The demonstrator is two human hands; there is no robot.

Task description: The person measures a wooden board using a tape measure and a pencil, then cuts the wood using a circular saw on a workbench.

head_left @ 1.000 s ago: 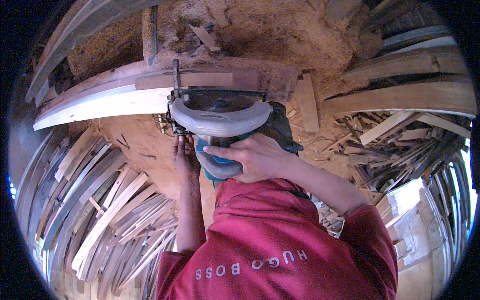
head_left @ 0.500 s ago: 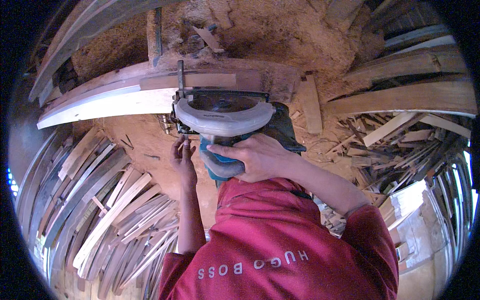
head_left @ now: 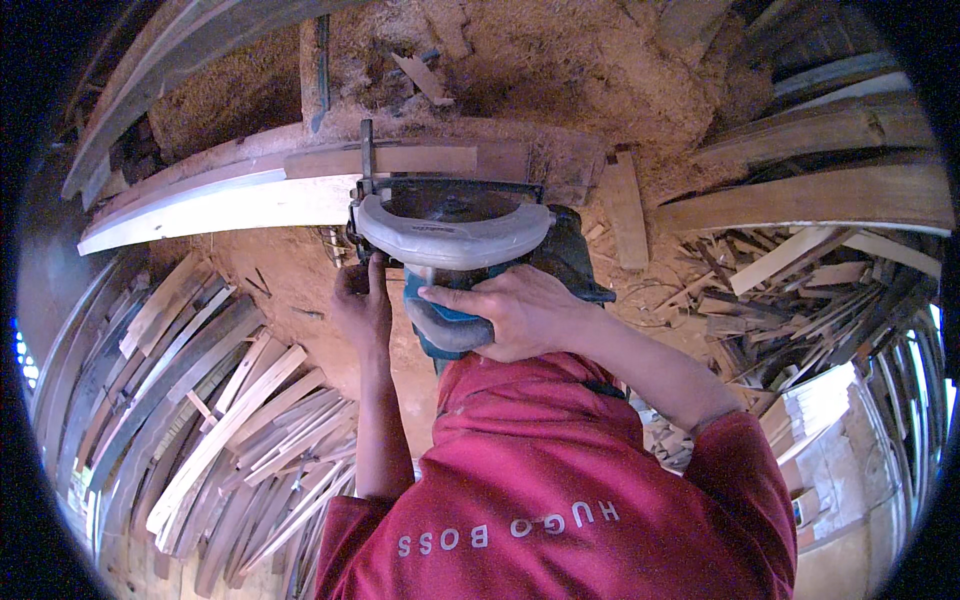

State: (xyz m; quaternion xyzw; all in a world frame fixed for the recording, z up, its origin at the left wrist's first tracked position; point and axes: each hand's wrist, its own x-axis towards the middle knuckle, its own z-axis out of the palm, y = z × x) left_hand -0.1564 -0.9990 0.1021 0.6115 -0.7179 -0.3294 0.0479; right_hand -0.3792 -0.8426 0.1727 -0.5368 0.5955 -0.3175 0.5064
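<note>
My right hand (head_left: 520,315) is wrapped around the rear handle of a teal and grey circular saw (head_left: 455,245), its thumb lying along the top. The saw sits at the right part of a long pale board (head_left: 220,213), with its blade guard facing up toward me. A metal edge-guide bar (head_left: 367,145) sticks out from the saw base across the wood. My left hand (head_left: 362,305) is at the front left corner of the saw base, fingers curled in and thumb raised against it. What the fingers hold, if anything, is hidden.
Sawdust covers the ground (head_left: 590,70) beyond the board. Stacked wood strips (head_left: 235,410) fan out at the left. Offcuts (head_left: 800,290) are heaped at the right, below long planks (head_left: 810,195). A short board (head_left: 625,210) lies just right of the saw.
My left hand has moved up slightly against the saw's front corner, and its fingers have curled in with the thumb raised. The right hand keeps its grip on the saw.
</note>
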